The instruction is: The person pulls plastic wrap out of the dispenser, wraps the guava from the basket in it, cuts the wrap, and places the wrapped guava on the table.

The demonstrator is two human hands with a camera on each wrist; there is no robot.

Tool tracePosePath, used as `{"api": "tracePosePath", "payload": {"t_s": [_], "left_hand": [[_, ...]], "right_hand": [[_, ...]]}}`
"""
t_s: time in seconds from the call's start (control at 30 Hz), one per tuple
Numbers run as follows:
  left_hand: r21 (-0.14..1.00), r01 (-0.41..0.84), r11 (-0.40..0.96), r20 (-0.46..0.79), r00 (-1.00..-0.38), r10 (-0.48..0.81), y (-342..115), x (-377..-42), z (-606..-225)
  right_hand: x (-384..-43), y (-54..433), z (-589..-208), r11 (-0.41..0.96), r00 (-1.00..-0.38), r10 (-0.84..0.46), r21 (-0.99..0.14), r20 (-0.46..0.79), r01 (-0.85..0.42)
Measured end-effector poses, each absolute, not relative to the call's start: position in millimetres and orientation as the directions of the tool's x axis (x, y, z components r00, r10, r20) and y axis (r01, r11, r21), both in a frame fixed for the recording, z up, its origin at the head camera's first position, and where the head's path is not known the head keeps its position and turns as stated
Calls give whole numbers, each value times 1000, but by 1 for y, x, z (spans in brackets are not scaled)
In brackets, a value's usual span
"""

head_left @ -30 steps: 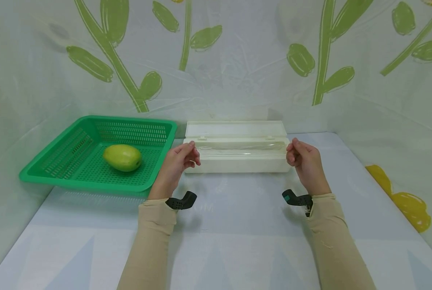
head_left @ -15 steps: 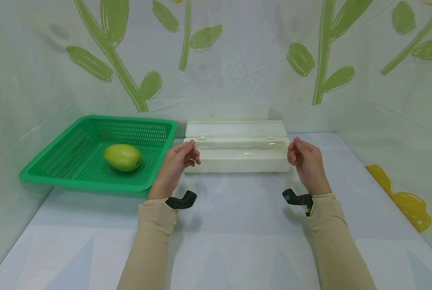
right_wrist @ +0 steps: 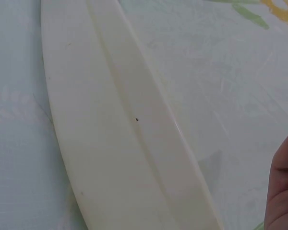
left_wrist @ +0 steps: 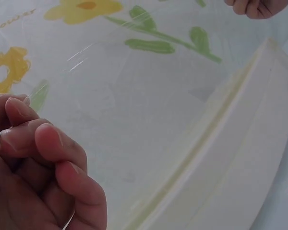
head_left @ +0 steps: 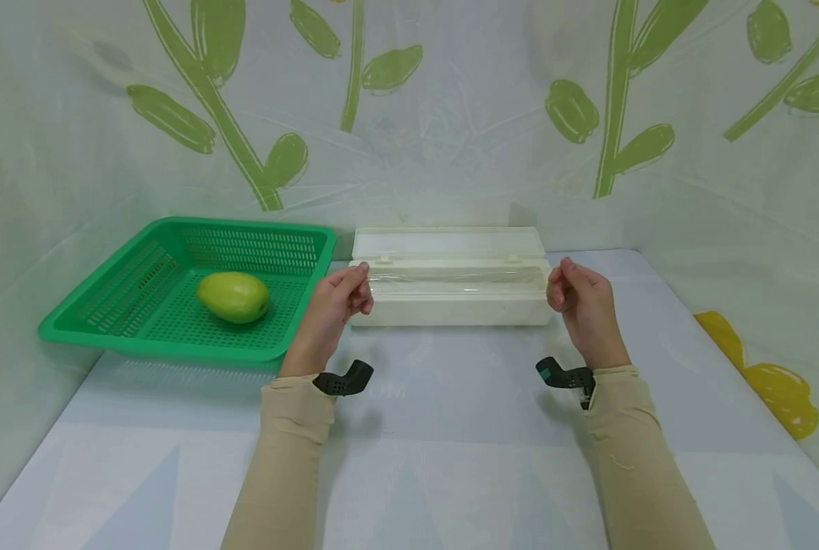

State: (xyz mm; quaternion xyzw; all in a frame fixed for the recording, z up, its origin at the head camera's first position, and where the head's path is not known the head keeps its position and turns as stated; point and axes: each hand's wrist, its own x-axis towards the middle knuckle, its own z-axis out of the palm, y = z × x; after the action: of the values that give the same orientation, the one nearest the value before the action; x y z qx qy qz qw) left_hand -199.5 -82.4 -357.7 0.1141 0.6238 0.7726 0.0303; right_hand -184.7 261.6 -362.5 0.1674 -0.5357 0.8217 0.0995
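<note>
A long white cling film dispenser (head_left: 451,312) stands at the back of the table with its lid (head_left: 449,243) raised. Clear cling film (head_left: 451,279) stretches between the two hands, in front of the dispenser's opening. My left hand (head_left: 328,313) pinches the film's left end between thumb and curled fingers; in the left wrist view, shiny streaks of film (left_wrist: 78,61) run from the fingertips. At the other end my right hand (head_left: 586,315) pinches the film with its fingers curled. The right wrist view shows only part of that hand (right_wrist: 284,189), beside the dispenser; its fingertips are out of frame.
To the left, a green plastic basket (head_left: 169,353) holds one yellow-green, mango-like fruit (head_left: 234,297). The basket's right side lies close to my left wrist. A plastic sheet (head_left: 444,153) with printed plants hangs behind the pale table (head_left: 444,451).
Both hands have drifted very slightly apart, and the fingers of the left hand have drawn in a little. The fruit, basket and dispenser stay where they were.
</note>
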Motion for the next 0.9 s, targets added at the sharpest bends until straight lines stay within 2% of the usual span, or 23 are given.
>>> {"api": "tracePosePath", "payload": {"t_s": [0.5,0.9], "left_hand": [[958,116,-264,170,-966,194,-82,-198,-354],[958,127,-255,181,-963,198,-83,-195,-349]], "right_hand": [[-185,261,-361,-434,-915,-4,-825,404,-362],[-183,262,-358,-395,-915,3,-840,404,-372]]}}
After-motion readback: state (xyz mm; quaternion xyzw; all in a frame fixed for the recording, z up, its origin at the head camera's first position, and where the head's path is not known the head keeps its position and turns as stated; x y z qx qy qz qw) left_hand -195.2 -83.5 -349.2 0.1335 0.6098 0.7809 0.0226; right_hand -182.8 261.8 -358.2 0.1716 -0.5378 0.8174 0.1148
